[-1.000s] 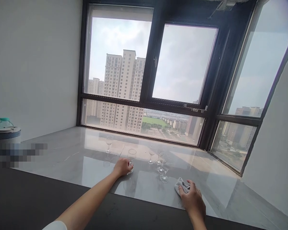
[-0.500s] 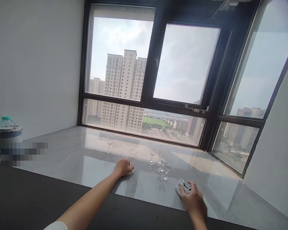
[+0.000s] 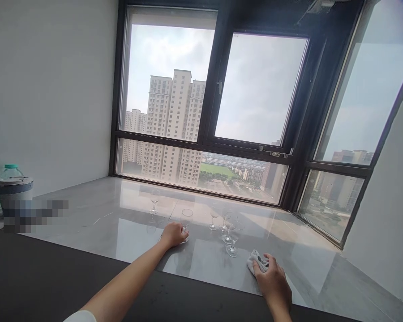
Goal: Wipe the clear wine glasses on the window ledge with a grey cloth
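My left hand [image 3: 174, 235] is closed around the stem of a clear stemmed glass [image 3: 187, 215], which stands upright on the glossy grey sill [image 3: 137, 243]. To the right, my right hand [image 3: 274, 279] grips a light grey cloth [image 3: 256, 263] that rests on the sill near its front edge. Between the hands, several more stemmed glasses stand upright in a loose group, the nearest glass [image 3: 233, 243] being closest to the cloth. Another stemmed glass [image 3: 154, 201] is by itself behind my left hand, towards the window. My fingers partly hide the held glass's stem.
At the far left end of the sill stand a cup-like container [image 3: 15, 190] and a clear bottle with a green cap [image 3: 11, 166]; a blurred patch covers part of them. Dark-framed windows [image 3: 203, 145] rise behind the sill, with a wall [image 3: 394, 214] at the right.
Almost nothing differs. Both hands keep their holds on the glass and the cloth, and the whole view has shifted very slightly.
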Demonstrator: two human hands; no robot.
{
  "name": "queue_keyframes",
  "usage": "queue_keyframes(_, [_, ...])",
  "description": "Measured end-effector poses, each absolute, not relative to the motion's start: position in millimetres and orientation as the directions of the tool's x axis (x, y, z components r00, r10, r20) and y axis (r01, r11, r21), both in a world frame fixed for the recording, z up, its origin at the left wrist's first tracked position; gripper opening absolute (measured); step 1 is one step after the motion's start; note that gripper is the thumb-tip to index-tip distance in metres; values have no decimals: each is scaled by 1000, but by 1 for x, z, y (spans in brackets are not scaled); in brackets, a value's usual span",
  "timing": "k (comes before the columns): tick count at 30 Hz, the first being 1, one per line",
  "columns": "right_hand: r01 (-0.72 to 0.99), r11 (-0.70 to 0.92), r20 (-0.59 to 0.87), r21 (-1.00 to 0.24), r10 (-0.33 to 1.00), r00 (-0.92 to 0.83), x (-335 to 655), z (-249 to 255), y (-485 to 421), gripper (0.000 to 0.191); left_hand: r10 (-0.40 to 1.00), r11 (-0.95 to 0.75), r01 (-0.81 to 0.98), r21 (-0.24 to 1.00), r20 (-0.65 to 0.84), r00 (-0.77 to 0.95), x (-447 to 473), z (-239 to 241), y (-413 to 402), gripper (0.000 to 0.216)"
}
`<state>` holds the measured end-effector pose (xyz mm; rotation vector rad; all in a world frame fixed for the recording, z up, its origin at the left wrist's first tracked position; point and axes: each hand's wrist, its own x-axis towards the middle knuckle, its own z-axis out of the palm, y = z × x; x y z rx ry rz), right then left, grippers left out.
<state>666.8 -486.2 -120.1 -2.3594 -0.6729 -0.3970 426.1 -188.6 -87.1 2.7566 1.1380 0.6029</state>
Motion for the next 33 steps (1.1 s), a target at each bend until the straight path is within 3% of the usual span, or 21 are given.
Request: queue_keyframes(33, [547, -678, 408, -492, 375, 832, 666, -117, -487, 54, 711, -703, 657, 273, 310, 631, 424, -80, -194, 36])
